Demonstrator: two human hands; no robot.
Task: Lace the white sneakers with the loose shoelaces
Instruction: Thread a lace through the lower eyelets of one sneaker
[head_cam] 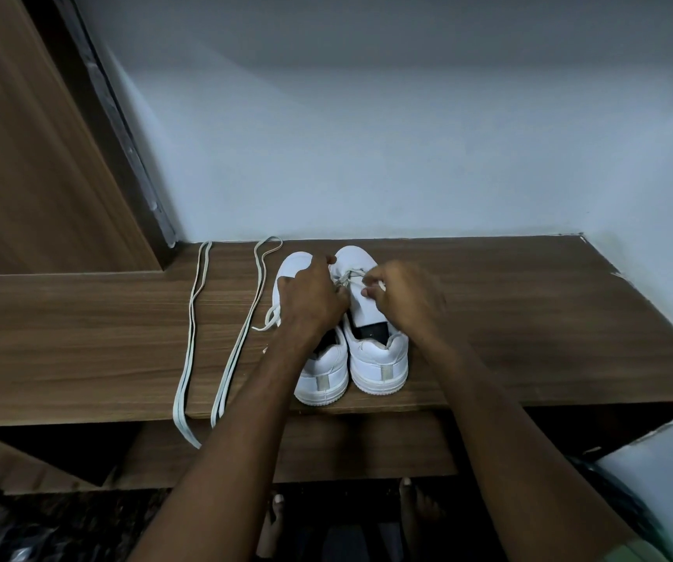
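From the head camera, a wood-grain shelf is spanning the picture from 9 o'clock to 3 o'clock, ending against a pale blue-white wall at 12 o'clock; a wooden panel with a dark edge strip is rising at 10 o'clock; the person's bare feet are showing on a dark floor at 6 o'clock, under the shelf.

Two white sneakers are sitting side by side near the centre, heels toward the camera and toes toward the wall, touching or nearly so; the left sneaker is partly hidden by the forearm, and the right sneaker is showing its dark inside and white tongue.

The left hand is lying over the left sneaker, fingers curled toward the lace at the right sneaker's front eyelets, though whether they are gripping it is hidden; the right hand is pinching that lace between thumb and fingertips; a lace end is trailing off the left sneaker at 9 o'clock.

Two loose shoelaces are lying folded to the sneakers' 9 o'clock; the nearer shoelace is just beside the left sneaker, the farther shoelace lies apart from it; both are hanging over the shelf's front edge.
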